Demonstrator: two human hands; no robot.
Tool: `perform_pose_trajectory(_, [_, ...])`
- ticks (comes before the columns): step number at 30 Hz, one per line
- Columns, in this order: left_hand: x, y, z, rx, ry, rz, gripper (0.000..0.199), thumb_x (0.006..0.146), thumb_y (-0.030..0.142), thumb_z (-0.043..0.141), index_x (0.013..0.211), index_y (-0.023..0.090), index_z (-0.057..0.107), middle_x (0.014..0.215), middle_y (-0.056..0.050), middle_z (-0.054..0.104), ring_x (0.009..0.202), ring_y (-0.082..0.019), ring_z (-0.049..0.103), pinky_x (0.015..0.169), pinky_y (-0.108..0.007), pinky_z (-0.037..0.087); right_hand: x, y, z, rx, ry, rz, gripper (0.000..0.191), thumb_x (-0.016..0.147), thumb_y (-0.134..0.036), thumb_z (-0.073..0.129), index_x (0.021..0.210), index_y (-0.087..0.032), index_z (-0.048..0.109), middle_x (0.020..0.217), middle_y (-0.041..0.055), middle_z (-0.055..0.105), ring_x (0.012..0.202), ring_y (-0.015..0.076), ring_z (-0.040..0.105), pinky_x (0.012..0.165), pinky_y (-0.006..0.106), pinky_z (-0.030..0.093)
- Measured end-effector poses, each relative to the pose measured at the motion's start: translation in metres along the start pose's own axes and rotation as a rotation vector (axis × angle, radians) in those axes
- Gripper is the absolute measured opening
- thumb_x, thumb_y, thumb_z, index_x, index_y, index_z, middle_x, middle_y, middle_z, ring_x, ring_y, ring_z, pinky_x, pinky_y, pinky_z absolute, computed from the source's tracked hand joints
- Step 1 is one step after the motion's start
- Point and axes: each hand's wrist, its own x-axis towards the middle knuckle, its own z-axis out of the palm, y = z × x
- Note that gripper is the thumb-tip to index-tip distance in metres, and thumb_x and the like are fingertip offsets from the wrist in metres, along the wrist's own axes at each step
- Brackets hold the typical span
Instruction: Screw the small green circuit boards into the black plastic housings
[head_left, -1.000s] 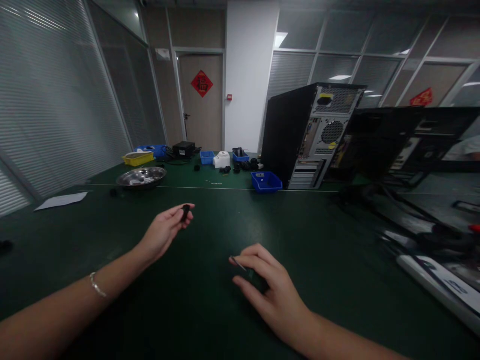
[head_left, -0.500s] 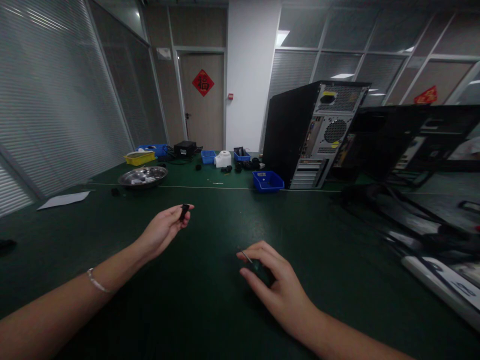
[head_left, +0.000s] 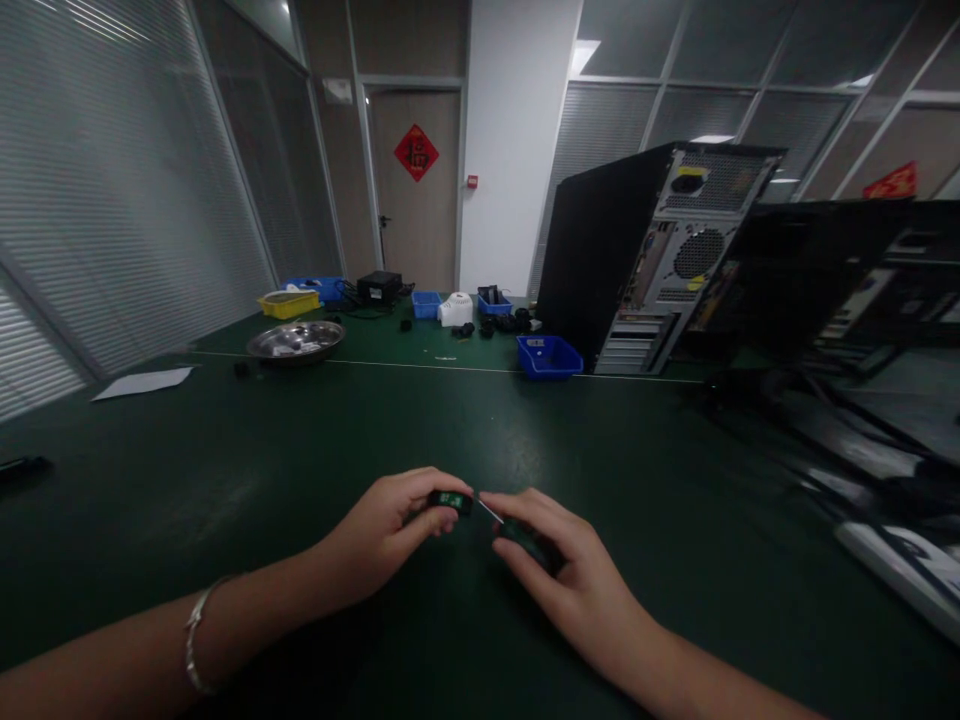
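Between thumb and fingers, my left hand (head_left: 405, 520) pinches a small black piece with a green circuit board face (head_left: 451, 502). My right hand (head_left: 559, 550) is closed around a screwdriver (head_left: 521, 540) with a dark green handle. Its thin metal shaft points up and left, toward the small piece. The tip lies close to the piece's right end; whether they touch I cannot tell. Both hands are above the green tabletop (head_left: 315, 440), near its middle.
A blue bin (head_left: 550, 358) stands before a black computer tower (head_left: 637, 260). Further left are a steel bowl (head_left: 296, 342), a yellow basket (head_left: 289, 304) and a sheet of paper (head_left: 142, 383). Black cables (head_left: 847, 420) and a white power strip (head_left: 900, 570) lie at right.
My left hand has come right and nearer, turning the small piece so its green face shows beside the screwdriver tip. My right hand has hardly moved; the view has shifted slightly.
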Motion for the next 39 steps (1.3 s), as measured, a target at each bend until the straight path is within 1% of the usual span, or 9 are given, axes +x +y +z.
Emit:
perform_pose_trajectory(4, [-0.0001,-0.0019,0.0002,-0.006,0.029,0.036,0.026,0.091,0.024,0.058,0.115,0.021,0.067,0.103,-0.006,0.068,0.083,-0.019,0.064,0.077,-0.029,0.048,-0.0011,-0.0007,0.0003,-0.013,-0.042,-0.015,0.038,0.091,-0.011,0.058,0.126,-0.026,0.063,0.1,0.0055,0.066,0.089,0.0189,0.063,0.077,0.03,0.051])
perform_pose_trajectory(8, [-0.0007,0.0009,0.001,0.033,0.034,0.103,0.025,0.09,0.022,0.06,0.113,0.022,0.069,0.108,-0.007,0.07,0.098,-0.022,0.064,0.086,-0.032,0.048,-0.0041,0.0003,0.0008,-0.06,-0.036,-0.011,0.04,0.09,-0.01,0.058,0.126,-0.026,0.064,0.098,0.0055,0.065,0.087,0.0189,0.064,0.074,0.03,0.052])
perform_pose_trajectory(10, [-0.001,0.0032,0.0006,0.058,0.03,0.134,0.024,0.09,0.021,0.059,0.113,0.022,0.069,0.108,-0.007,0.071,0.101,-0.023,0.064,0.089,-0.032,0.048,-0.0047,0.0009,0.001,-0.083,-0.028,-0.018,0.041,0.089,-0.01,0.057,0.126,-0.027,0.064,0.098,0.0054,0.065,0.086,0.0187,0.064,0.073,0.029,0.052])
perform_pose_trajectory(13, [-0.0016,0.0056,-0.0004,0.107,0.019,0.154,0.024,0.091,0.02,0.058,0.113,0.022,0.069,0.106,-0.006,0.072,0.097,-0.021,0.065,0.088,-0.031,0.048,-0.0042,0.0007,0.0013,-0.086,-0.009,-0.036,0.041,0.089,-0.01,0.057,0.125,-0.027,0.065,0.097,0.0053,0.065,0.086,0.0186,0.064,0.073,0.029,0.052])
perform_pose_trajectory(18, [-0.0027,0.0071,-0.001,0.144,0.018,0.164,0.023,0.093,0.021,0.056,0.111,0.021,0.069,0.099,-0.006,0.073,0.084,-0.018,0.067,0.079,-0.028,0.049,-0.004,-0.001,0.0015,-0.044,-0.013,-0.055,0.04,0.089,-0.009,0.058,0.125,-0.027,0.065,0.096,0.0055,0.065,0.085,0.0185,0.064,0.072,0.029,0.052])
perform_pose_trajectory(26, [-0.003,0.0072,0.0014,0.03,0.035,0.08,0.023,0.09,0.022,0.058,0.108,0.017,0.071,0.09,-0.007,0.072,0.073,-0.018,0.065,0.07,-0.027,0.049,-0.0039,-0.0011,0.0014,-0.007,-0.006,-0.073,0.041,0.089,-0.008,0.059,0.125,-0.027,0.065,0.096,0.0053,0.065,0.086,0.0185,0.064,0.073,0.03,0.051])
perform_pose_trajectory(30, [-0.0019,0.0076,0.0032,-0.067,0.051,0.047,0.023,0.087,0.019,0.06,0.105,0.018,0.073,0.087,-0.006,0.072,0.071,-0.017,0.064,0.067,-0.027,0.05,-0.0029,-0.0018,0.0022,0.003,0.006,-0.076,0.042,0.088,-0.008,0.06,0.124,-0.028,0.066,0.095,0.0051,0.066,0.085,0.0185,0.064,0.074,0.03,0.052])
perform_pose_trajectory(35, [-0.0018,0.0072,0.0052,-0.225,0.069,0.014,0.021,0.084,0.021,0.063,0.101,0.017,0.074,0.086,-0.006,0.072,0.068,-0.016,0.062,0.066,-0.027,0.05,-0.0013,-0.0022,0.0019,0.023,0.005,-0.08,0.041,0.088,-0.009,0.06,0.124,-0.028,0.066,0.095,0.0051,0.067,0.085,0.0184,0.064,0.073,0.03,0.052])
perform_pose_trajectory(39, [-0.0023,0.0066,0.0075,-0.293,0.074,-0.023,0.021,0.083,0.022,0.065,0.102,0.017,0.074,0.088,-0.006,0.071,0.069,-0.016,0.06,0.067,-0.028,0.049,-0.0013,-0.0026,0.0023,0.018,0.007,-0.066,0.041,0.089,-0.008,0.059,0.124,-0.027,0.066,0.094,0.0056,0.066,0.084,0.0187,0.064,0.073,0.03,0.051])
